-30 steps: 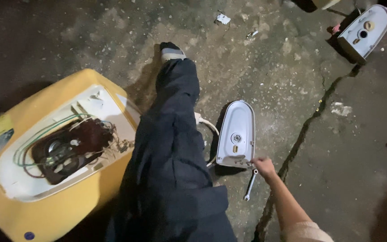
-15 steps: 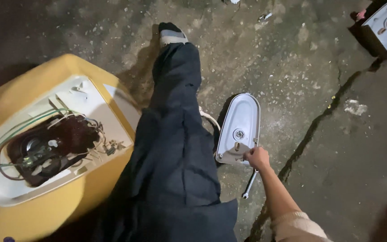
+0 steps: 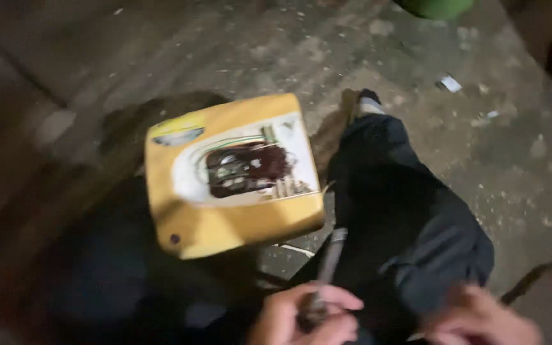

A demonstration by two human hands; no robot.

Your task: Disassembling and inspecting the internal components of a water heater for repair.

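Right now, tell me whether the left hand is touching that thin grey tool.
Touching. The head view shows the left hand with its fingers wrapped around the lower end of the grey tool, whose shaft sticks up out of the fist toward the yellow housing.

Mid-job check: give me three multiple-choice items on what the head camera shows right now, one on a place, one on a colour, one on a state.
1. Where is the opened appliance housing?
A. On the floor left of the outstretched leg
B. Right of the leg
C. On the leg

2. What colour is the housing's outer shell?
A. Green
B. Yellow
C. Red

3. What is the left hand doing?
A. Lying flat on the floor
B. Held open and empty
C. Gripping a slim tool

Key: 1 A, it lies beside the dark trouser leg; 2 B, yellow shell around a white panel with wiring; 3 C, fingers wrap the tool's lower end.
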